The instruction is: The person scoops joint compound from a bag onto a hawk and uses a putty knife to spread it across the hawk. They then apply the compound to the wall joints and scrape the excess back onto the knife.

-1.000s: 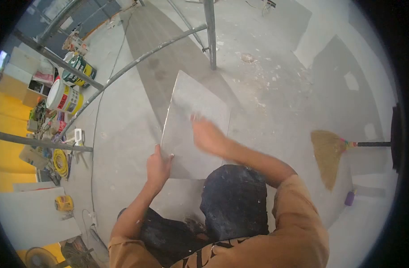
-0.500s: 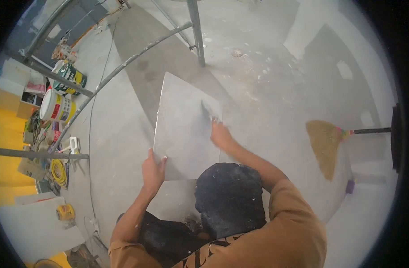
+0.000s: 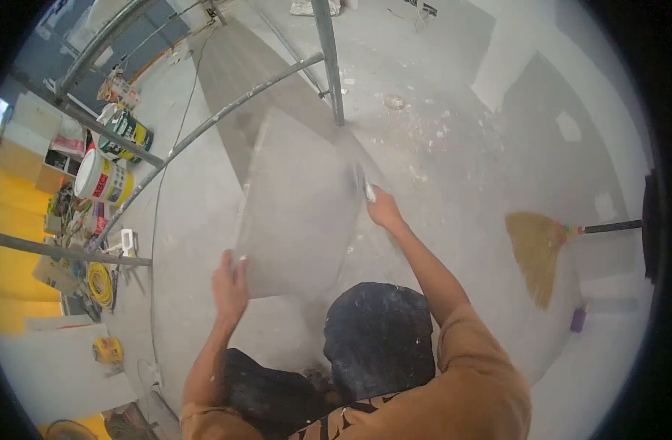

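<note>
A pale grey board (image 3: 295, 198), blurred by motion, is tilted above the floor in front of my knees. My left hand (image 3: 229, 284) grips its lower left edge, the thumb lying along the face. At the board's right edge is my right hand (image 3: 384, 207), its fingers closed round a small hand tool (image 3: 361, 180) with a thin, dark, blade-like part. The tool is smeared and partly covered by my fingers, so its exact kind cannot be made out.
Metal scaffold tubes (image 3: 226, 110) stand ahead and to the left. Buckets (image 3: 105, 176), a coil of yellow cable (image 3: 101, 284) and other materials line the left side. A straw broom (image 3: 535, 253) rests at the right wall. A thin cord (image 3: 157, 220) runs along the floor.
The board's lower end has swung left with my left hand, and the board is now blurred. My right hand with the tool has moved right, from the board's face to its right edge.
</note>
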Motion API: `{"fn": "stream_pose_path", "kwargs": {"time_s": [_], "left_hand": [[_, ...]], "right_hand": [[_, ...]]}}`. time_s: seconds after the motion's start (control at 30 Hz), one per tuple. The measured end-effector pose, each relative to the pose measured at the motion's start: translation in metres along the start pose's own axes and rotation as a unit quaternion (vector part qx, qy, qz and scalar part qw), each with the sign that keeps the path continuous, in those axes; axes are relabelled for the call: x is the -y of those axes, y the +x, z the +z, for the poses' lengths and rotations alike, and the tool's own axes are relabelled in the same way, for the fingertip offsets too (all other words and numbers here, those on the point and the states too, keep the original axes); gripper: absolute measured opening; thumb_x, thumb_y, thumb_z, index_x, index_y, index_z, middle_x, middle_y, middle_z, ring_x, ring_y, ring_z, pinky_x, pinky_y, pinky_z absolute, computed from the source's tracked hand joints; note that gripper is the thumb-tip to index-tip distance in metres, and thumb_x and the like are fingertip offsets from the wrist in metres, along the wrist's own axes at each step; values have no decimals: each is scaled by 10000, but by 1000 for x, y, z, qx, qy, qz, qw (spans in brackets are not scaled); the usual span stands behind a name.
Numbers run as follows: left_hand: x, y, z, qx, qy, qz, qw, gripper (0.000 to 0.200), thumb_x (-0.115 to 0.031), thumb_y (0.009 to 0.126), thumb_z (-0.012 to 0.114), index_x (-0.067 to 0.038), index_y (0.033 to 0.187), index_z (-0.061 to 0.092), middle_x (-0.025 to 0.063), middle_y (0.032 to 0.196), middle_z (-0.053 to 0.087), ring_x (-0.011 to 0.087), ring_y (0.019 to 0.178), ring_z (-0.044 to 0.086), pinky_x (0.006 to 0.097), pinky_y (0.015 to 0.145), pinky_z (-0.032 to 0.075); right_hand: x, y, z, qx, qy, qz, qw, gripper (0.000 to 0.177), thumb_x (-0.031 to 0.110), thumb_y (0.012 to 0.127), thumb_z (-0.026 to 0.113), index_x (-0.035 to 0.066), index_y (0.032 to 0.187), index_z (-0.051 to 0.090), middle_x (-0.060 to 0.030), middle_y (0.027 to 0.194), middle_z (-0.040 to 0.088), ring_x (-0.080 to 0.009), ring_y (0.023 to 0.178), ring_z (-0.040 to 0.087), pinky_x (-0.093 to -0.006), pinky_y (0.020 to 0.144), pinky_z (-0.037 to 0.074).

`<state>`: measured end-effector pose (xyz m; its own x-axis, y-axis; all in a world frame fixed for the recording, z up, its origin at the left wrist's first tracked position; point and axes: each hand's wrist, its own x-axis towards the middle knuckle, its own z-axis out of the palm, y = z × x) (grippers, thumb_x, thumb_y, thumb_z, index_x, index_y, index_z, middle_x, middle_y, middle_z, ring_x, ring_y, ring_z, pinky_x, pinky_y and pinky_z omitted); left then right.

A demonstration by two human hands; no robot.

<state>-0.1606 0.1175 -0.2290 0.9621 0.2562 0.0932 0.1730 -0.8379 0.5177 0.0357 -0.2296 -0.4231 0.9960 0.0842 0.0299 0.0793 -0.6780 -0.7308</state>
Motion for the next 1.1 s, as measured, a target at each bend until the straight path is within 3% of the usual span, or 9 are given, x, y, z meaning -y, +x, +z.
{"fn": "stream_pose_path", "kwargs": {"time_s": [0.1,0.33,0.47,0.57,0.63,0.73,0.8,1.03,1.1], "left_hand": [[22,5,-15,-58,-111,-22,992,545,-193,961,591,146,1345,407,280,1105,643,378,969,636,418,877,473],[45,74,-44,-86,-468,75,876,442,-131,962,601,75,1329,464,224,1290,548,283,1174,541,408,1024,428],[47,80,4,-45,-505,-21,862,473,-126,940,632,49,1333,436,190,1309,530,277,1159,543,395,1006,442],[28,90,21,-77,-379,38,922,594,-221,927,659,7,1399,379,165,1269,532,315,1245,495,433,1026,433],[17,143,1,-328,3,191,925,694,-285,886,709,36,1401,372,212,1394,451,376,1305,402,464,1101,330],[42,222,5,-302,94,174,933,837,-364,825,764,29,1431,342,235,1459,363,403,1366,307,496,1138,254],[43,251,11,-85,215,80,970,929,-429,774,797,26,1437,334,236,1462,363,408,1348,348,506,1129,274],[126,314,59,13,191,-83,978,983,-615,790,700,43,1434,356,230,1423,462,398,1303,435,589,1054,337],[157,324,73,322,-39,-167,931,977,-646,804,667,21,1447,357,231,1385,514,365,1286,459,586,1044,346]], "right_hand": [[16,-31,-44,-7,228,210,951,486,138,875,622,-15,1323,514,-224,966,670,-289,759,676,-404,657,559],[-10,-68,-49,-17,312,225,923,455,143,897,657,-8,1306,527,-73,835,636,-100,634,563,-278,511,451],[1,-73,-24,20,343,190,920,424,123,902,652,-4,1289,534,-36,790,606,-92,618,532,-269,506,431],[20,-71,-13,40,365,161,916,401,130,900,654,4,1266,550,-46,788,599,-98,600,531,-277,519,446],[24,-62,-10,91,291,129,944,422,144,882,669,-2,1262,557,-115,863,642,-188,692,612,-326,648,507],[19,-74,-3,1,191,32,981,433,150,865,676,-12,1250,565,-191,981,665,-291,869,652,-375,810,504],[1,-87,7,11,201,52,978,430,153,863,676,-13,1245,568,-208,1034,663,-317,948,641,-383,857,489],[-33,-179,-14,59,189,157,968,433,157,873,668,1,1266,571,-247,1170,646,-335,1127,622,-386,960,467],[-37,-199,-22,61,198,196,958,435,152,879,662,5,1278,567,-241,1167,650,-334,1124,622,-382,962,465]]}}
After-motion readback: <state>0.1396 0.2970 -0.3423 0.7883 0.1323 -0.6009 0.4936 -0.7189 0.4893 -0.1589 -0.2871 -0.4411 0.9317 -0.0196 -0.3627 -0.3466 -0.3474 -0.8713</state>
